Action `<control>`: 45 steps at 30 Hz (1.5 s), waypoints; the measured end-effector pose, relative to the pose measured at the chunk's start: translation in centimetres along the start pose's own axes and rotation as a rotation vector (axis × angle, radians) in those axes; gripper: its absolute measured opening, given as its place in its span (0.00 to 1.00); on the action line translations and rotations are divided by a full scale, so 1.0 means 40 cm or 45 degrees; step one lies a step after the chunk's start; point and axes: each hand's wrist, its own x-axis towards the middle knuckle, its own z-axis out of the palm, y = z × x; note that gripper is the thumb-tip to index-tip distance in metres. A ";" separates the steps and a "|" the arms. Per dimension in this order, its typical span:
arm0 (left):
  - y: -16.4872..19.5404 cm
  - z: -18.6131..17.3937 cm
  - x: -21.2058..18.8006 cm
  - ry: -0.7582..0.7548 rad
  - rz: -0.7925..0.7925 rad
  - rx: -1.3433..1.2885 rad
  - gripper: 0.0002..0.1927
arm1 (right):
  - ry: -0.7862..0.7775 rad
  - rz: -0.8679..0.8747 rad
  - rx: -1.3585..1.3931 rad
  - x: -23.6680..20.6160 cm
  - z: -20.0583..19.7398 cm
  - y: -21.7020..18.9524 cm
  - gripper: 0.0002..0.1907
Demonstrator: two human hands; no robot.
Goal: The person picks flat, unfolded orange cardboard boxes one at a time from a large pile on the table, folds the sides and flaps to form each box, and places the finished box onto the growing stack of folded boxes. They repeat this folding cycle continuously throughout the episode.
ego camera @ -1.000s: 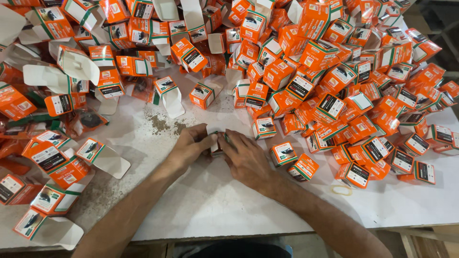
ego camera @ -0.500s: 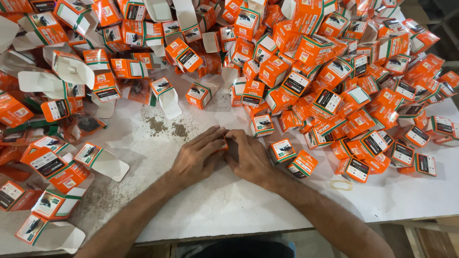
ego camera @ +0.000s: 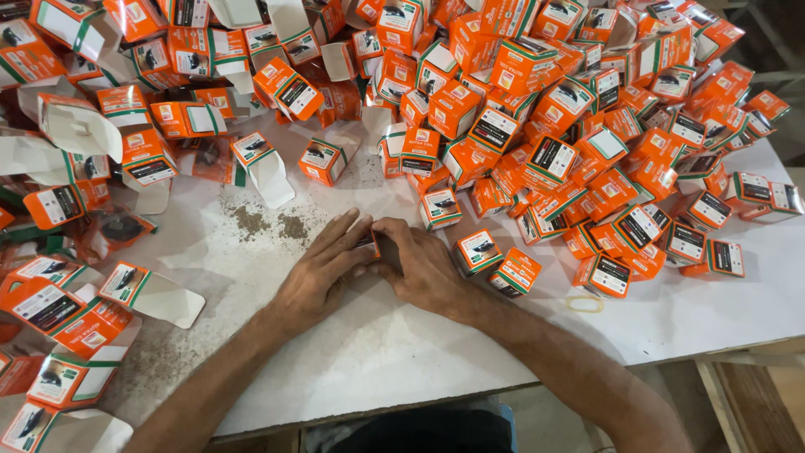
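White counter (ego camera: 394,369) fills most of the frame, running from the lower centre out to the right edge; it is dusty and scuffed toward the lower left. Big heap of small orange boxes (ego camera: 537,92) with green and white trim covers the upper half and right side, closed ones piled tightly at upper right. Opened boxes with white flaps (ego camera: 80,126) are scattered at upper left and down the left edge, and one flattened box (ego camera: 155,289) lies at left centre. Two forearms come in from the bottom edge, meeting at centre.

Left hand (ego camera: 323,268) is at centre, palm down, fingers stretched toward the upper right and resting against a small box (ego camera: 369,242). Right hand (ego camera: 419,264) is just beside it, touching it, fingers curled in over the same small box. Both grips are closed on that box, pinched between the two hands; it is mostly hidden, only an orange sliver showing. It sits on the counter at centre frame, just below the heap's edge.

Closed box (ego camera: 440,207) stands just above the right hand, and two more (ego camera: 478,252) sit to its right. Patch of brown crumbs (ego camera: 268,225) lies at upper left of the hands. Yellow rubber band (ego camera: 584,303) lies on the counter at right centre, apart from the hands.
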 end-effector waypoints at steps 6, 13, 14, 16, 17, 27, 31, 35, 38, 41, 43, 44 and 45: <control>0.001 0.016 -0.019 0.022 -0.159 -0.107 0.15 | -0.021 0.070 0.054 0.003 -0.001 0.000 0.36; 0.027 0.006 -0.009 0.125 -0.128 0.045 0.10 | -0.020 -0.063 0.004 0.007 -0.003 -0.018 0.45; 0.028 0.001 -0.012 0.145 -0.113 0.007 0.11 | -0.027 -0.128 -0.073 0.009 -0.013 -0.026 0.44; 0.023 -0.010 -0.021 0.188 -0.071 -0.062 0.12 | -0.028 -0.266 -0.232 0.018 -0.053 -0.044 0.43; 0.014 -0.017 -0.025 0.221 -0.093 0.003 0.15 | 0.098 -0.461 -0.430 0.031 -0.089 -0.049 0.41; -0.179 -0.063 0.151 0.249 -0.483 0.828 0.27 | 0.528 -0.317 -0.525 0.080 -0.158 -0.061 0.36; -0.075 -0.018 0.158 0.289 -0.416 0.767 0.21 | 0.001 0.464 1.107 0.060 -0.020 -0.007 0.33; 0.030 -0.030 0.081 0.137 -0.178 0.171 0.31 | 0.156 0.648 1.407 0.060 0.016 0.033 0.27; -0.056 -0.138 0.049 0.196 -0.485 0.374 0.20 | 0.230 0.116 0.831 0.042 0.018 0.014 0.34; -0.237 -0.258 0.024 0.054 -0.307 1.242 0.25 | 0.005 0.192 0.562 0.031 0.028 -0.023 0.36; -0.335 -0.277 0.005 -0.010 -0.400 1.325 0.27 | -0.013 0.190 0.508 0.033 0.031 -0.040 0.34; -0.371 -0.284 -0.001 -0.071 -0.448 1.251 0.32 | -0.021 0.188 0.478 0.036 0.029 -0.045 0.34; -0.392 -0.286 -0.001 -0.132 -0.489 1.174 0.36 | -0.027 0.170 0.474 0.039 0.025 -0.048 0.33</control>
